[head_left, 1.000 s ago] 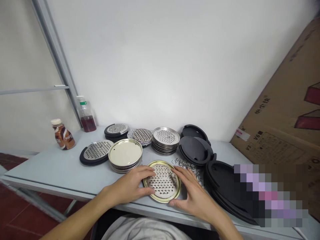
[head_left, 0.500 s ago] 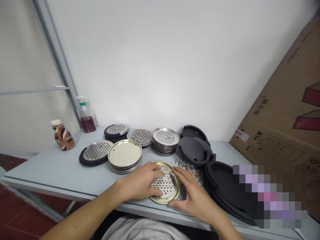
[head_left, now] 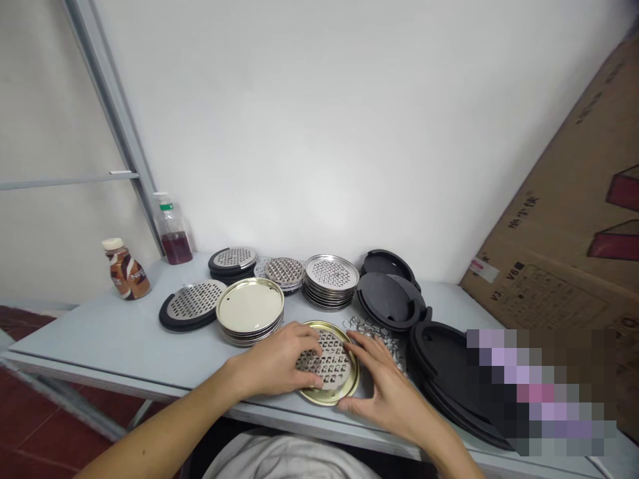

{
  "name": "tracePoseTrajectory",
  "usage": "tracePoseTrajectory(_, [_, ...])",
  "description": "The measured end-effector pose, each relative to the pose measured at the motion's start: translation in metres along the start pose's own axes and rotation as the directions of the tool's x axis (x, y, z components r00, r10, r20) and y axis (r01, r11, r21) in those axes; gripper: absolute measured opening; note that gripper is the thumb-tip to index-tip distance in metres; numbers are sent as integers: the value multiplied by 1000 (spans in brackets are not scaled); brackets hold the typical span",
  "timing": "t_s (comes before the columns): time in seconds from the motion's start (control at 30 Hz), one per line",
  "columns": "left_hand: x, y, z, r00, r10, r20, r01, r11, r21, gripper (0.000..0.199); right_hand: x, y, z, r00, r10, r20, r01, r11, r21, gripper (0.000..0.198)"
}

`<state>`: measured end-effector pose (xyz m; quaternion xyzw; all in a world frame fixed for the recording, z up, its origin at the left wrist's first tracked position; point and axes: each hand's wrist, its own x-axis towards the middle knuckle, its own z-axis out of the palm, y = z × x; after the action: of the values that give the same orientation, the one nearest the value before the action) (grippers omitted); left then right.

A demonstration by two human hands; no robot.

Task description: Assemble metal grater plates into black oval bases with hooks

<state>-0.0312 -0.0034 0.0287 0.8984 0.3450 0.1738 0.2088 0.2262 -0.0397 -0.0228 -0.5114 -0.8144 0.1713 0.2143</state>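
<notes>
A round metal lid with a gold-coloured rim point(head_left: 327, 401) lies on the table near its front edge. Within it is a perforated metal grater disc point(head_left: 333, 362), off-centre to the left. My left hand point(head_left: 282, 362) grips this disc at its left side, thumb at the front and curled fingers farther back. My right hand point(head_left: 382, 382) is curved around the lid's right side, fingers at the far rim and thumb at the near rim. Left of the lid stands a stack of gold-edged lids point(head_left: 250, 307). Small metal rings point(head_left: 369, 329) are heaped behind my right fingers.
Behind are a stack of perforated discs in metal rims point(head_left: 331, 276) and loose grater discs point(head_left: 283, 271). Black round holders point(head_left: 449, 372) are piled at right. Black-rimmed graters point(head_left: 194, 303), a brown bottle point(head_left: 124, 269) and a red-liquid bottle point(head_left: 174, 243) stand left. A carton point(head_left: 559, 233) leans right.
The grater disc has shifted slightly left and away from me within the lid, moving with my left hand. My right hand stays at the lid's rim.
</notes>
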Motion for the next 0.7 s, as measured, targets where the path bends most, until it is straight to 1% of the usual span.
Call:
tracePoseTrajectory(0.1, [-2,-1,0,999,0,-35,-1,999,-32,35,-1,1,1,1000,25,-13,-24,999,20,86])
tracePoseTrajectory(0.17, [-3,-1,0,998,2,-60,-5,999,-52,33,-2,1,1,999,33,-42,-31,999,44,78])
tracePoseTrajectory(0.33, [-6,-1,3,990,-41,-131,29,995,-97,36,4,-2,1,983,13,-185,3,996,88,43])
tracePoseTrajectory(0.37, [-6,-1,4,989,-42,-144,27,994,-104,36,7,-4,1,977,19,-211,1,996,94,40])
tracePoseTrajectory(0.47, [-7,-2,8,986,-19,-165,0,993,-115,38,21,-11,2,957,67,-283,-26,989,145,39])
tracePoseTrajectory(0.53, [-9,-4,10,989,7,-149,-25,993,-115,43,29,-15,3,933,156,-325,-88,973,215,38])
tracePoseTrajectory(0.6, [-14,-7,12,992,27,-121,-41,993,-112,52,33,-16,5,904,234,-359,-141,953,268,36])
tracePoseTrajectory(0.63, [-17,-9,13,993,31,-113,-44,993,-110,58,34,-16,6,892,251,-376,-151,949,277,35])
tracePoseTrajectory(0.7, [-24,-14,15,993,31,-115,-43,994,-102,69,32,-14,8,879,248,-408,-144,952,270,33])
